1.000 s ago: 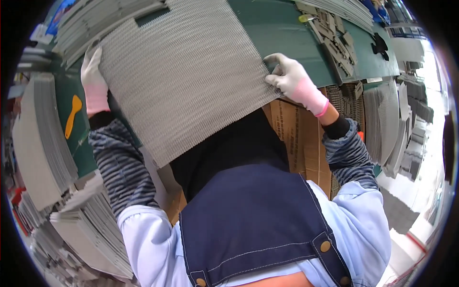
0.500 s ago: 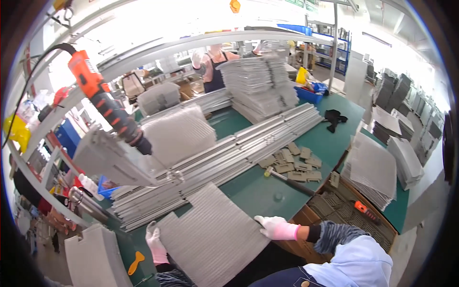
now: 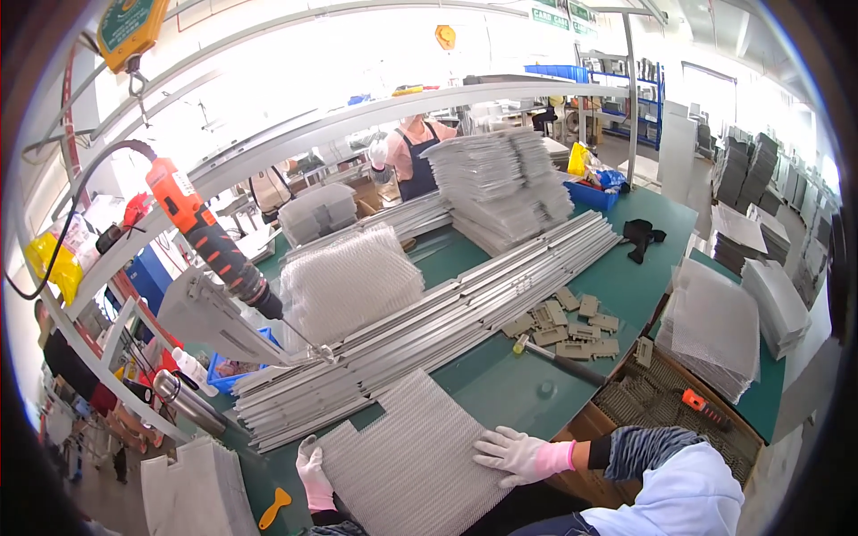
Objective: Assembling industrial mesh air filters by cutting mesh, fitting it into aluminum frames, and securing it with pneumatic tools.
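Probably the mesh sheet point(image 3: 411, 457) is light, flexible; we should hold its sides; right hand point(image 3: 523, 456) spread, left hand point(image 3: 313, 475) grip unclear.

A pale metal frame point(image 3: 500, 93) spans above my green table point(image 3: 500, 386) in a bright workroom, where white glare washes out much of the far side ahead of me. To my right, a second green table point(image 3: 772, 384) stands near mine, with blue-posted shelving point(image 3: 660, 100), grey floor point(image 3: 702, 189) and a white ceiling point(image 3: 722, 27) beyond.
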A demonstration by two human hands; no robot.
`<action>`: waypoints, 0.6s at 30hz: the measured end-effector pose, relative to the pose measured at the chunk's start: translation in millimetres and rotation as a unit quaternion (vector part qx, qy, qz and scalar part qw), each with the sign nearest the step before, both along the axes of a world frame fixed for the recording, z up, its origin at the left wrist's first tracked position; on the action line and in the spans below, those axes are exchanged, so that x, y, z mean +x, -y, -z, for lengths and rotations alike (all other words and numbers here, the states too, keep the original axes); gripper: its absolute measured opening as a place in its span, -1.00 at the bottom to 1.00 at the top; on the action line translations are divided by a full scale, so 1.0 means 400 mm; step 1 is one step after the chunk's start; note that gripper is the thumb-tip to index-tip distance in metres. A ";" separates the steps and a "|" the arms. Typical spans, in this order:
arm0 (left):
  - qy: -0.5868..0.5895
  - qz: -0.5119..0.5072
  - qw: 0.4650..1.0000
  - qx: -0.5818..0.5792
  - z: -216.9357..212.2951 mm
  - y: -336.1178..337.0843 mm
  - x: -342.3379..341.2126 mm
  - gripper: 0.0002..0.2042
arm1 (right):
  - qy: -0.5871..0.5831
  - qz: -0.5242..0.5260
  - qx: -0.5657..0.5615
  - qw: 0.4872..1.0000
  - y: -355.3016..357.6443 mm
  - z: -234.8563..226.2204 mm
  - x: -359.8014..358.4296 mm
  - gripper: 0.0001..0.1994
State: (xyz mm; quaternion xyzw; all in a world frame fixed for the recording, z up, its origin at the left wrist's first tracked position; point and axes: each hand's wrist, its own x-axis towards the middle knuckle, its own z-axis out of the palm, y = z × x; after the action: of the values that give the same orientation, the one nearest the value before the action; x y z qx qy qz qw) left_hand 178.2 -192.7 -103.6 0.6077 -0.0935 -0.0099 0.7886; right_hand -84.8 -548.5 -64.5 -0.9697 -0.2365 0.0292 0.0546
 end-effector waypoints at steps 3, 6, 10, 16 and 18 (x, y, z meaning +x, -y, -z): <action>0.007 -0.017 1.000 0.019 -0.009 0.000 -0.006 -0.73 | -0.007 0.007 -0.021 1.000 -0.003 -0.010 -0.003 -0.27; 0.017 -0.007 1.000 0.012 0.000 -0.010 -0.007 -0.72 | -0.003 0.004 -0.029 1.000 -0.007 0.002 -0.015 -0.27; -0.006 -0.006 1.000 0.007 0.002 -0.004 -0.010 -0.73 | -0.022 0.010 -0.042 0.999 -0.007 -0.007 -0.017 -0.28; 0.027 -0.025 0.999 0.036 0.000 -0.005 0.005 -0.73 | -0.015 0.031 -0.053 0.998 -0.022 -0.020 -0.016 -0.29; 0.018 -0.015 0.999 0.031 -0.001 -0.009 0.003 -0.72 | -0.003 0.021 -0.039 0.999 -0.025 -0.016 -0.015 -0.29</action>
State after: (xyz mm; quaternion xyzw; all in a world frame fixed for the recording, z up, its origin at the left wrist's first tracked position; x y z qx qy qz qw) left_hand 179.6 -189.2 -103.0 0.6334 -0.0978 0.0098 0.7675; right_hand -90.7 -538.6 -58.2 -0.9756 -0.2149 0.0403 0.0180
